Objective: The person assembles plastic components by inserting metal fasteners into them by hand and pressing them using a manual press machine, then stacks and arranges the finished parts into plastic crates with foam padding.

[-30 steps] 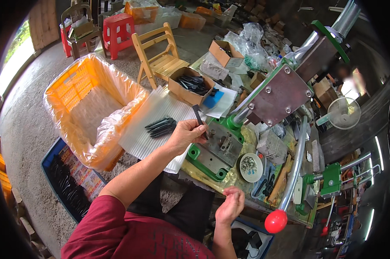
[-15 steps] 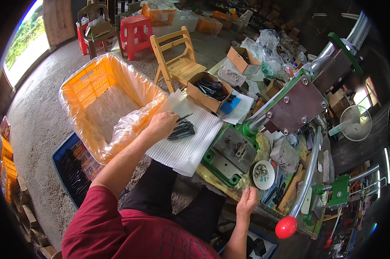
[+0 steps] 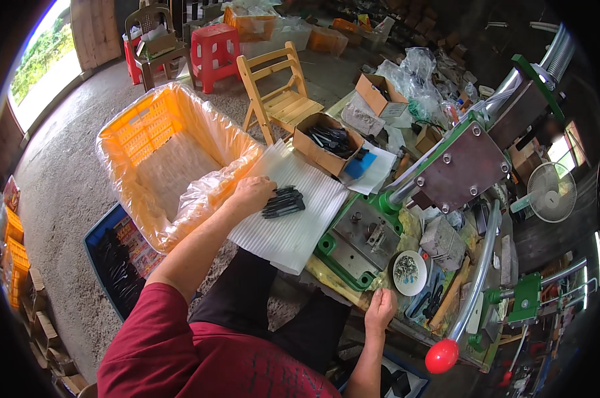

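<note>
The left hand (image 3: 252,192) rests on a small pile of black parts (image 3: 283,201), its fingers curled down over the pile's left end; whether they pinch a piece cannot be told. The parts are slim, dark, strip-like pieces lying roughly side by side in a loose bundle, slightly fanned. They sit on a white ribbed sheet (image 3: 300,229) spread over the surface, just beside an orange crate (image 3: 150,126) lined with clear plastic. Beyond the sheet an open cardboard box (image 3: 323,142) holds more of the same dark pieces. The right hand (image 3: 381,309) is well apart from the pile, at the near edge of the surface, fingers folded together over the edge, holding nothing that shows. Above it stands a green press (image 3: 353,245) with a long lever ending in a red knob (image 3: 442,355), and a small white dish (image 3: 410,272).
</note>
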A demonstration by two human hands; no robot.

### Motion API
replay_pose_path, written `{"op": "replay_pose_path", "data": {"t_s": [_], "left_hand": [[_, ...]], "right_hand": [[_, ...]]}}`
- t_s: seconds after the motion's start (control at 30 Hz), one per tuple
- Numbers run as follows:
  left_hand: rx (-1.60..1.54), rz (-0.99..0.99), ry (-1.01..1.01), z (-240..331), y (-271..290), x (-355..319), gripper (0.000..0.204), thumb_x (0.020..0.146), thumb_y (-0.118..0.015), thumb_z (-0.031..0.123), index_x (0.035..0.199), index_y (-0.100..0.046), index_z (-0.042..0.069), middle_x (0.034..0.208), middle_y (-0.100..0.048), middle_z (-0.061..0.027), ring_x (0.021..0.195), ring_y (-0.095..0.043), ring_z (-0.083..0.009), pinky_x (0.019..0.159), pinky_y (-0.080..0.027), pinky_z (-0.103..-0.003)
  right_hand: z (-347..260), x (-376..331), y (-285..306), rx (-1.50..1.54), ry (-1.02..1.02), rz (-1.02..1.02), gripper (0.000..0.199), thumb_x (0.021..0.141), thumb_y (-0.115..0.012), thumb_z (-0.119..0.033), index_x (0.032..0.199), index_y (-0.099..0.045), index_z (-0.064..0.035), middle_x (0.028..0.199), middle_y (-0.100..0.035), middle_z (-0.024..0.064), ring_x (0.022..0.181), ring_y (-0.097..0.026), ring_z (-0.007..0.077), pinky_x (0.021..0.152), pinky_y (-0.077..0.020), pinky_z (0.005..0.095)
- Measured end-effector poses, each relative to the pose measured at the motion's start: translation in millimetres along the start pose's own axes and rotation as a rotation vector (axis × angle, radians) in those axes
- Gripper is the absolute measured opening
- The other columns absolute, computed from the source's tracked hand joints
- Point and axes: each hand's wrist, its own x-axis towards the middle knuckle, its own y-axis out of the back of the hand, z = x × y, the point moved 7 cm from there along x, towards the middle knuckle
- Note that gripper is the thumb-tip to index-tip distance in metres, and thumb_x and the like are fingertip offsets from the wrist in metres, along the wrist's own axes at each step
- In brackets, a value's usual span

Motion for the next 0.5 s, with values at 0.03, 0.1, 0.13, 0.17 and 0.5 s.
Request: {"op": "replay_pose_path", "data": {"t_s": [0.03, 0.1, 0.13, 0.17, 0.5], "left_hand": [[-0.019, -0.003, 0.008, -0.5, 1.0, -0.5, 0.021, 0.078, -0.050, 0.025, 0.090, -0.058, 0.009, 0.090, -0.055, -0.0082, 0.088, -0.053, -0.0261, 0.072, -0.042, -0.037], [-0.019, -0.006, 0.011, 0.3, 2.2, -0.5, 0.020, 0.079, -0.050, 0.024, 0.090, -0.058, 0.009, 0.089, -0.056, -0.0084, 0.088, -0.053, -0.0261, 0.072, -0.042, -0.037], [-0.020, -0.005, 0.014, 0.7, 3.7, -0.6, 0.020, 0.079, -0.050, 0.023, 0.090, -0.058, 0.009, 0.089, -0.056, -0.0086, 0.088, -0.053, -0.0262, 0.072, -0.042, -0.037], [-0.020, -0.006, 0.012, 1.9, 4.5, -0.3, 0.020, 0.079, -0.050, 0.023, 0.090, -0.058, 0.009, 0.089, -0.056, -0.0086, 0.088, -0.053, -0.0262, 0.072, -0.042, -0.037], [-0.021, -0.005, -0.002, 5.2, 8.7, -5.1, 0.020, 0.077, -0.051, 0.022, 0.089, -0.057, 0.007, 0.087, -0.055, -0.0098, 0.088, -0.053, -0.0270, 0.073, -0.042, -0.037]], "right_hand": [[0.1, 0.5, -0.7, 0.000, 0.001, 0.001, 0.014, 0.081, -0.047, -0.013, 0.077, -0.049, 0.0010, 0.069, -0.048, 0.0153, 0.067, -0.046, 0.0328, 0.059, -0.0347, 0.0402], [4.4, 2.9, -3.2, -0.003, -0.039, -0.002, 0.016, 0.081, -0.048, -0.014, 0.076, -0.050, 0.0012, 0.069, -0.049, 0.0157, 0.067, -0.047, 0.0330, 0.058, -0.0345, 0.0409], [2.4, 5.1, -2.8, -0.003, -0.040, -0.001, 0.016, 0.081, -0.048, -0.014, 0.076, -0.050, 0.0012, 0.069, -0.049, 0.0157, 0.067, -0.047, 0.0330, 0.058, -0.0345, 0.0409], [-1.3, 8.0, -2.1, -0.001, -0.047, -0.010, 0.016, 0.081, -0.048, -0.014, 0.075, -0.050, 0.0012, 0.068, -0.049, 0.0162, 0.066, -0.047, 0.0335, 0.058, -0.0345, 0.0412], [-1.2, 8.0, -7.7, -0.107, -0.015, -0.050, 0.014, 0.078, -0.049, -0.013, 0.071, -0.050, -0.0012, 0.064, -0.049, 0.0147, 0.064, -0.047, 0.0348, 0.057, -0.0342, 0.0428]]}}
